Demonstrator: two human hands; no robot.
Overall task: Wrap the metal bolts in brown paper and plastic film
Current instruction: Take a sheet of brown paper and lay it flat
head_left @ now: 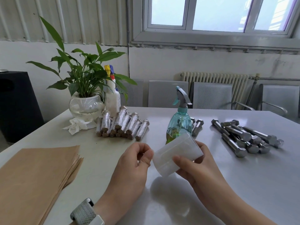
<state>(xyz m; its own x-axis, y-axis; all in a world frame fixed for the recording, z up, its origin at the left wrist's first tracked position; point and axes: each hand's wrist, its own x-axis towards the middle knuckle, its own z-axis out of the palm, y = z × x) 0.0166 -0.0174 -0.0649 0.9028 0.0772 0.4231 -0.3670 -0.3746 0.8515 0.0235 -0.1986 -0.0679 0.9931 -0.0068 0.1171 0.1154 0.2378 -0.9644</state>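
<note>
Near the surface's (243,184) front edge, right grip (193,166) grasping a roll of plastic film (177,153) held above it, left grip (138,158) curled, pinching at the roll's end; bare metal bolts (243,137) heaped toward the right edge, brown paper sheets (35,172) stacked at the front left corner, wrapped bolts (123,124) piled toward the back.

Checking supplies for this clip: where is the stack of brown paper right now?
In the head view, the stack of brown paper lies flat on the table's near-left corner, left of the left hand and in front of the wrapped bolts.
</note>
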